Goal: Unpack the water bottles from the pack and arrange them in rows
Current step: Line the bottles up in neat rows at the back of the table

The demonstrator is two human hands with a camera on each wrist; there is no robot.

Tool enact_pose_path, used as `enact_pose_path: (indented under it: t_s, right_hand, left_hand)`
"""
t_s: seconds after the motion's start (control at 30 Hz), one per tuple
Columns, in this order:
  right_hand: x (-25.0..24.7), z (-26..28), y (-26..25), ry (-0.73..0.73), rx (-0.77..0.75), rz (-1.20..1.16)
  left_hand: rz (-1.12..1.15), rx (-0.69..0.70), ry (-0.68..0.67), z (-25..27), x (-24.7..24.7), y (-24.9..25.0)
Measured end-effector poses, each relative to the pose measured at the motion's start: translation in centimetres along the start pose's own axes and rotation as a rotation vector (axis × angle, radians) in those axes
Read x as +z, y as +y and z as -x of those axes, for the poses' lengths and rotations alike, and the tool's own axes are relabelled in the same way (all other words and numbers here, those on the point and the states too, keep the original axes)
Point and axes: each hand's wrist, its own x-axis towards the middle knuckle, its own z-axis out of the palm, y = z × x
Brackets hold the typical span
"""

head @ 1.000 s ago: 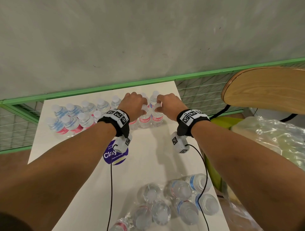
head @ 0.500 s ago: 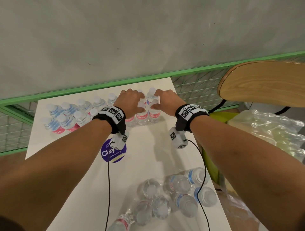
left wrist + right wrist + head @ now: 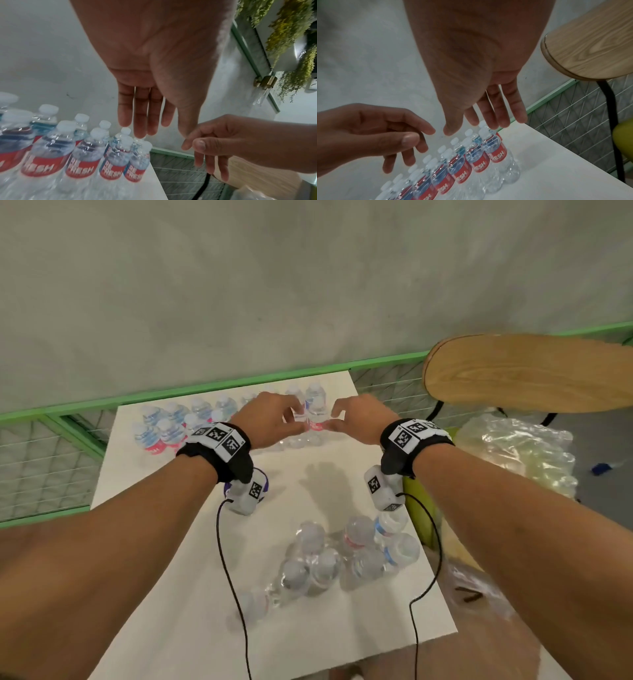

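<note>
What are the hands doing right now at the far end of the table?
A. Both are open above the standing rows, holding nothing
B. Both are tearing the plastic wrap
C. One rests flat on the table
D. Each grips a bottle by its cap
A: the left hand and right hand show straight fingers, apart from the caps of the standing bottles, and hold nothing.

Head camera: worn on my head, faces forward and steeply down over both forearms onto the white rectangular table (image 3: 342, 491).
Left wrist camera: looks along my left hand (image 3: 154, 67), very near, toward the far table edge.
Right wrist camera: looks along my right hand (image 3: 471, 60), equally near.
Shared by all three: the upright rows of clear plastic red-labelled water bottles (image 3: 161, 436) (image 3: 111, 159) (image 3: 471, 159); each wrist view also catches the opposite hand.
</note>
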Motion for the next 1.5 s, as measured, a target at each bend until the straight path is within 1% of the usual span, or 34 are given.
enact_pose_path:
  t_s: [0.13, 0.23, 0.37, 0.53, 0.73, 0.83, 0.97, 1.13, 1.3, 1.4, 1.5]
  right_hand:
    - [1.1, 5.6, -1.6, -0.091, -0.036, 0.004]
    - [2.6, 8.9, -2.3, -0.181, -0.03, 0.035]
    - [4.9, 12.1, -2.5, -0.273, -0.02, 0.129]
    - [7.2, 14.8, -2.2, -0.298, 0.015, 0.218]
    - [8.0, 16.4, -2.0, -0.191, -0.006, 0.24]
    - [8.1, 16.6, -2.0, -0.182, -0.003, 0.226]
    - [7.7, 16.3, -2.4, -0.194, -0.013, 0.21]
    - [6.6, 14.3, -4.0, -0.197, -0.054, 0.188]
    - [5.2, 10.3, -8.1, -0.172, -0.088, 0.126]
    - [4.9, 6.9, -11.5, -0.163, -0.108, 0.094]
    - [5.4, 3.1, -15.5, -0.167, -0.139, 0.075]
  left_hand:
    - [-0.025, -0.032, -0.129, 4.8, 2.3, 3.1]
    - [-0.026, -0.077, -0.248, 7.1, 4.5, 4.8]
    - [-0.085, -0.121, -0.333, 9.4, 7.6, 6.0]
    - [-0.127, -0.17, -0.343, 11.3, 10.7, 6.2]
    - [-0.223, -0.167, -0.233, 12.8, 12.0, 6.3]
    - [-0.248, -0.155, -0.212, 13.0, 12.0, 6.6]
    - [-0.223, -0.158, -0.202, 13.2, 11.3, 6.7]
    - [-0.172, -0.183, -0.157, 13.5, 8.8, 4.8]
    - [-0.173, -0.223, -0.102, 14.1, 4.5, -0.1]
    - [-0.22, -0.242, -0.066, 14.8, 1.7, -4.2]
    - [-0.26, -0.269, -0.076, 15.6, -0.9, -8.8]
